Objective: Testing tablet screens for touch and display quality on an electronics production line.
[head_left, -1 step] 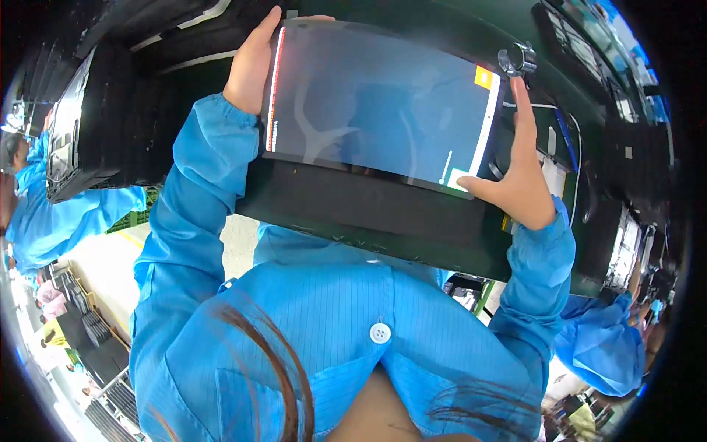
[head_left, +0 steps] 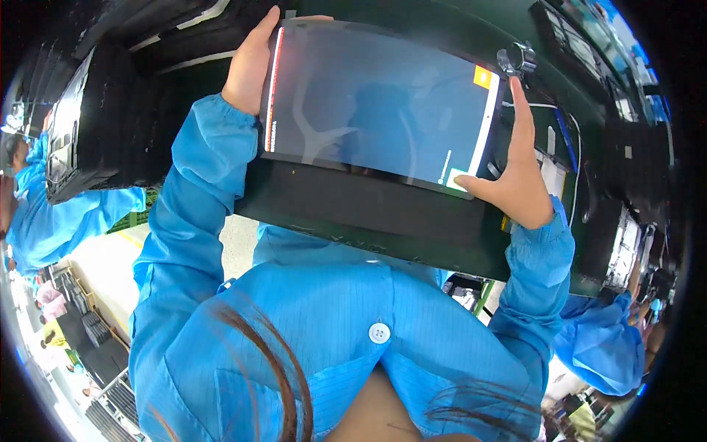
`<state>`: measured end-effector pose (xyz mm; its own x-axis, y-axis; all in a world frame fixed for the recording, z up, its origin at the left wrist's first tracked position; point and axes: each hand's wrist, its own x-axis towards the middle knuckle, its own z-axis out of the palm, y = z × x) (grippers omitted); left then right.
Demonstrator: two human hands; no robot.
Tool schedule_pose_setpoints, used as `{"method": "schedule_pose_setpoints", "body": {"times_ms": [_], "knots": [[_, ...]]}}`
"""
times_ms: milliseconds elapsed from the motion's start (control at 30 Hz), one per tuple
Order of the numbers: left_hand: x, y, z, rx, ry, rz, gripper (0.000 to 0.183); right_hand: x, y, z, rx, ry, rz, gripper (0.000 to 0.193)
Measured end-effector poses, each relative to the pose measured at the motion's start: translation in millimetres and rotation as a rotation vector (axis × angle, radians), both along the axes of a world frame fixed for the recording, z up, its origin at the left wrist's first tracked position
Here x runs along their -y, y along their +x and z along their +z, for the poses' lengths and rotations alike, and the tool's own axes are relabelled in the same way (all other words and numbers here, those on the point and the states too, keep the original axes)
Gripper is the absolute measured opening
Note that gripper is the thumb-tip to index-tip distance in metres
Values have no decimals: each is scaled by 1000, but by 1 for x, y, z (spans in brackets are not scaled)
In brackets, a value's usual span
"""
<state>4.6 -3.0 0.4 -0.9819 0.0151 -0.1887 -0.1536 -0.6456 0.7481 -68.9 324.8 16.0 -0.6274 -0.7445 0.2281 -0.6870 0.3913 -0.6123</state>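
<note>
1. You hold a dark glass display panel flat in front of your chest, at about 12 o'clock in the view, just above a black tray on the dark green counter.
2. Your left hand grasps the panel's left edge at 11 o'clock, fingers wrapped behind, beside a thin red strip along that edge.
3. Your right hand grips the right edge at 2 o'clock, thumb on the lower corner, index finger stretched up the side.
4. The panel looks thin, stiff, smooth and fragile; it likely weighs little but would slip or crack easily. Holding it by opposite edges, off the glossy face, seems safest.
5. A small metal clamp sits just beyond the top right corner, and white and blue cables lie at 3 o'clock; either could snag.
6. A stack of black trays stands at 9 o'clock.
7. Co-workers' blue sleeves show at 8 and 4 o'clock, well apart.
</note>
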Motion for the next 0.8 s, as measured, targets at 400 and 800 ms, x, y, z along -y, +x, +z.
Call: {"method": "schedule_pose_setpoints", "body": {"times_ms": [400, 800], "knots": [[0, 1, 0, 80, -38, 118, 54, -13, -11, 15, 119, -259, -105, 109], [-1, 1, 0, 40, -39, 58, 54, -1, 1, 5, -97, 13, -16, 109]]}}
